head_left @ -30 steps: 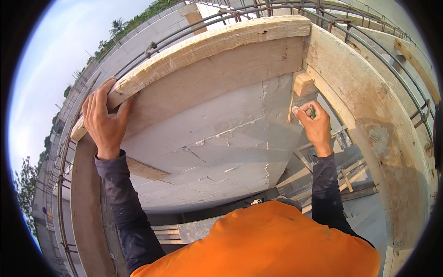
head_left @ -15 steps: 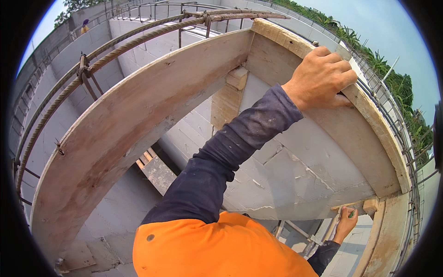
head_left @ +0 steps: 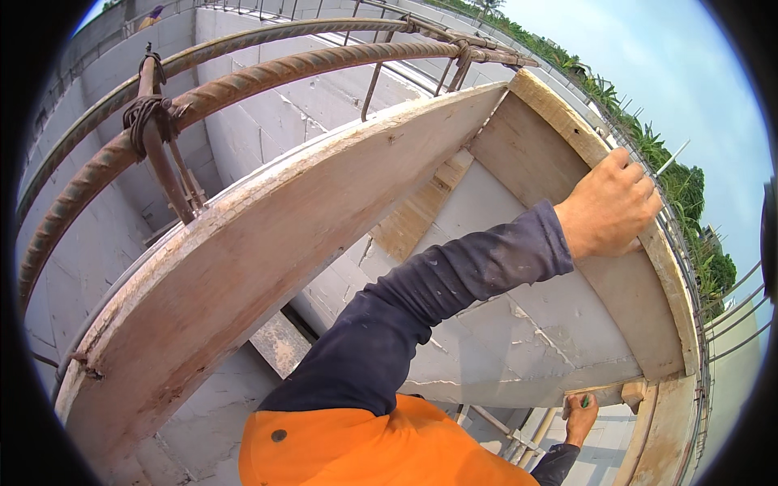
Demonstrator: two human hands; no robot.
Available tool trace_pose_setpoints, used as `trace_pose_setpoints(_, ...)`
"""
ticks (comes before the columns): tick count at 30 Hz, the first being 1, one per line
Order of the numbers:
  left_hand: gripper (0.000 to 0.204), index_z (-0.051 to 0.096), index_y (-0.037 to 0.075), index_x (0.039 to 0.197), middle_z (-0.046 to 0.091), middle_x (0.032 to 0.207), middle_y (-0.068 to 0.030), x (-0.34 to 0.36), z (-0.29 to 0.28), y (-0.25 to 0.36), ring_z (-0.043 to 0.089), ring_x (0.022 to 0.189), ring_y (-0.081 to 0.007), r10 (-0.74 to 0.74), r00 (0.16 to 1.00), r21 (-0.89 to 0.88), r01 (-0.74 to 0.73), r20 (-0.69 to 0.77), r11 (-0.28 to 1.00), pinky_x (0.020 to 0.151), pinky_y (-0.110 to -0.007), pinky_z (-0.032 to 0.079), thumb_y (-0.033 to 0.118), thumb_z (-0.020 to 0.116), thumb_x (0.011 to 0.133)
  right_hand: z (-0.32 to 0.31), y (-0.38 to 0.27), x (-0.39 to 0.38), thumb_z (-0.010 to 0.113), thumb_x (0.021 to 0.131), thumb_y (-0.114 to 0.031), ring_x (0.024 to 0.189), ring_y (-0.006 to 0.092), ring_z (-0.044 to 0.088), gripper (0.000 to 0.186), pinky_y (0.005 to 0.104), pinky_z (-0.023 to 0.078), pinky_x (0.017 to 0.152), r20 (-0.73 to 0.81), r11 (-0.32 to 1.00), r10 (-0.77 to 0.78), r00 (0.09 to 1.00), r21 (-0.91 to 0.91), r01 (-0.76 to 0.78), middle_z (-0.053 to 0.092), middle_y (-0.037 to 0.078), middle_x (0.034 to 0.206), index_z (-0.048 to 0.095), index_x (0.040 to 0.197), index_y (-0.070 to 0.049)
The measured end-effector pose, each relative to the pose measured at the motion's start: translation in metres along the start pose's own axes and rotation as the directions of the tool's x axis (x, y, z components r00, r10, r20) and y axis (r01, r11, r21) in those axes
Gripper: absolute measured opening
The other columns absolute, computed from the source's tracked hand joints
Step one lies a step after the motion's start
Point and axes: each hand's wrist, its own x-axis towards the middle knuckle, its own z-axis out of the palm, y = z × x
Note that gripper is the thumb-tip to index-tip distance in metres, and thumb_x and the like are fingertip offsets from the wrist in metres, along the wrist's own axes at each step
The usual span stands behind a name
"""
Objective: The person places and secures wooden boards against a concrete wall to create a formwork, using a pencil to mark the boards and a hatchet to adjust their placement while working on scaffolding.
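Note:
My left hand (head_left: 613, 202) is closed over the top edge of a wooden formwork board (head_left: 559, 107), with its fingers hooked over the far side. Its dark sleeve crosses the middle of the view. Lower right, my right hand (head_left: 580, 423) has its fingers pinched on a small green thing (head_left: 585, 401), too small to name. That hand is just below a thin wood strip (head_left: 604, 394) and beside a small wood block (head_left: 633, 394). A long plywood panel (head_left: 243, 267) runs along the left and meets the board in a corner at the top.
Thick rusty rebar (head_left: 267, 77), tied with wire, curves over the panel's outer side. Thinner bars (head_left: 733, 312) stick out at the right. Pale block walls (head_left: 519, 324) stand below and beyond the formwork. A flat plank (head_left: 279, 344) lies lower down, between panel and wall.
The view has shifted, so the rebar and plywood panel look nearer and larger. My left hand still grips the board's edge. My right hand still pinches the green thing near the wood block.

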Motion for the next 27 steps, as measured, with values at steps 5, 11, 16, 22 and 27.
trace_pose_setpoints(5,0.028,0.066,0.012,0.075,0.066,0.078,-0.0038,-0.003,-0.002,-0.002,0.064,0.081,-0.022,-0.016,1.0,-0.009,0.016,-0.006,1.0,0.084,-0.039,0.045,0.033,0.083,0.067,-0.02,-0.016,-0.017,0.061,0.102,-0.025,0.057,0.0158,0.059,0.029,0.0342,0.046,0.056,0.21,0.978,0.2,0.957,-0.093,-0.184,0.062,0.007,0.072,0.068,0.101,0.003)
trace_pose_setpoints(11,0.047,0.076,0.013,0.109,0.076,0.106,0.0003,0.006,0.002,0.004,0.069,0.095,-0.02,0.026,0.984,-0.021,-0.022,0.176,1.0,0.085,-0.037,0.05,0.033,0.089,0.068,-0.063,-0.146,-0.037,0.043,0.108,-0.056,0.061,0.013,0.046,0.069,0.0334,0.039,0.059,-0.175,0.986,-0.054,0.983,0.146,0.08,0.047,0.001,0.061,0.076,0.098,0.003)
trace_pose_setpoints(16,0.056,0.077,0.021,0.119,0.077,0.115,-0.0012,0.014,-0.016,0.005,0.07,0.105,-0.0202,-0.028,0.975,0.106,0.005,0.222,0.994,0.097,-0.037,0.051,0.031,0.091,0.065,-0.075,-0.133,-0.062,0.053,0.107,-0.054,0.06,0.0083,0.05,0.058,0.0254,0.041,0.055,-0.573,0.874,0.061,0.818,0.427,0.234,0.057,0.001,0.068,0.076,0.107,0.0)
trace_pose_setpoints(22,0.058,0.076,0.022,0.123,0.076,0.119,-0.0011,0.011,-0.004,0.013,0.069,0.112,-0.0209,0.005,0.969,0.105,-0.031,0.247,0.994,0.102,-0.039,0.049,0.023,0.09,0.066,-0.053,-0.104,-0.054,0.066,0.103,-0.037,0.084,0.0112,0.069,0.042,0.0245,0.056,0.069,-0.679,0.795,0.224,0.699,0.542,0.272,0.077,0.009,0.101,0.07,0.128,-0.003)
trace_pose_setpoints(27,0.057,0.074,0.02,0.125,0.076,0.12,-0.0016,0.011,-0.004,0.012,0.068,0.115,-0.0222,0.027,0.958,0.11,-0.061,0.286,0.992,0.103,-0.039,0.047,0.02,0.089,0.07,-0.042,-0.09,-0.036,0.072,0.1,-0.022,0.092,0.0146,0.074,0.033,0.0287,0.058,0.076,-0.743,0.816,0.157,0.651,0.469,0.338,0.079,0.012,0.105,0.071,0.127,-0.002)
